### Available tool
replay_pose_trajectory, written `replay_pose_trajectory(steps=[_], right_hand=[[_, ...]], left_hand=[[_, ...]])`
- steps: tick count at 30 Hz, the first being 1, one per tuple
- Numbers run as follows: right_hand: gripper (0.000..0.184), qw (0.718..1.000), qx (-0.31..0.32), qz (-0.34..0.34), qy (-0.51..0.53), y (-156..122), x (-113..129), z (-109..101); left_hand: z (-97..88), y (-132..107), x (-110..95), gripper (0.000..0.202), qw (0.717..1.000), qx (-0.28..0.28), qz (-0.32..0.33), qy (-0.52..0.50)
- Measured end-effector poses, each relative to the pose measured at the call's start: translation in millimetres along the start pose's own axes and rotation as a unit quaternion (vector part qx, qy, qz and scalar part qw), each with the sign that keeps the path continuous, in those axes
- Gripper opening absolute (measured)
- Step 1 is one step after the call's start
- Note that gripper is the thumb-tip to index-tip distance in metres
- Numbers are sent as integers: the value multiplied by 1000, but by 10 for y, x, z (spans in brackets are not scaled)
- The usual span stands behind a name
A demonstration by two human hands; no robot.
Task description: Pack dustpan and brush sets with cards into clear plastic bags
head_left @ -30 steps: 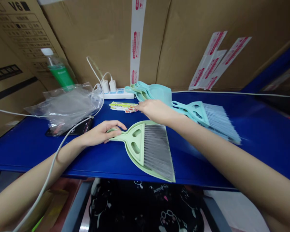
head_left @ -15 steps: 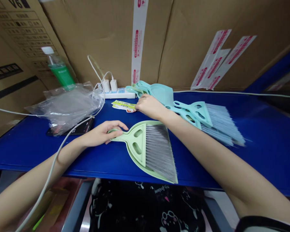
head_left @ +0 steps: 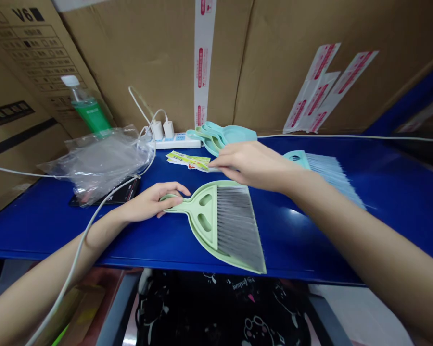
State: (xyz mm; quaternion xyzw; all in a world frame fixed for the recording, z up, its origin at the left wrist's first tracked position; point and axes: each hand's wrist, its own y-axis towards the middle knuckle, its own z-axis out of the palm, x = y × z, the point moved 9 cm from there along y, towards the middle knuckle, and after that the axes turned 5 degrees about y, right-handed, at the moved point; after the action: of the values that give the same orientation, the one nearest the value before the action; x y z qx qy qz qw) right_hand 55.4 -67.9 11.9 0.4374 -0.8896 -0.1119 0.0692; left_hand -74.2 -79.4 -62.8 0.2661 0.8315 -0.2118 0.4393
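Note:
My left hand (head_left: 159,199) is closed around the handle of a light green dustpan (head_left: 205,242). A matching hand brush (head_left: 236,221) with grey bristles lies nested in it, bristles pointing right. Beyond it, my right hand (head_left: 250,163) reaches across with fingers pinched together at the right end of some yellow-and-white printed labels (head_left: 187,160). What sits between those fingers is not clear. Several dustpans (head_left: 234,135) in pale blue and green are stacked just behind it. A pale blue brush (head_left: 330,175) lies to the right, partly covered by my right hand and forearm.
A blue shelf (head_left: 147,245) carries everything, with cardboard boxes (head_left: 159,57) behind. At left are clear plastic bags (head_left: 101,156), a green-filled bottle (head_left: 92,113) and a black flat box (head_left: 124,192). A power strip (head_left: 178,141) holds white chargers; a white cable (head_left: 88,226) crosses my left forearm.
My right hand has moved right and nearer, its forearm now covering more of the blue brushes. My left hand and the green set have stayed put.

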Motion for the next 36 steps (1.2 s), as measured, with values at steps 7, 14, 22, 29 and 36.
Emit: replay_pose_trajectory(steps=[7,14,22,29,36], right_hand=[[31,971,13,30,237,-483,23,-28],[44,911,149,26,385,-557,157,157],[51,975,143,172,-1,-690,-104,323],[63,979,137,140,-51,-680,94,368],[79,986,114,103,-58,-735,121,415]], left_hand=[[4,9,14,32,1000,1,-6,5],[-17,7,5,33,1000,-11,-24,16],[-18,14,-8,31,1000,-9,-21,21],[-9,13,-9,31,1000,-6,-20,17],[-9,12,-26,29,1000,-6,-17,24]])
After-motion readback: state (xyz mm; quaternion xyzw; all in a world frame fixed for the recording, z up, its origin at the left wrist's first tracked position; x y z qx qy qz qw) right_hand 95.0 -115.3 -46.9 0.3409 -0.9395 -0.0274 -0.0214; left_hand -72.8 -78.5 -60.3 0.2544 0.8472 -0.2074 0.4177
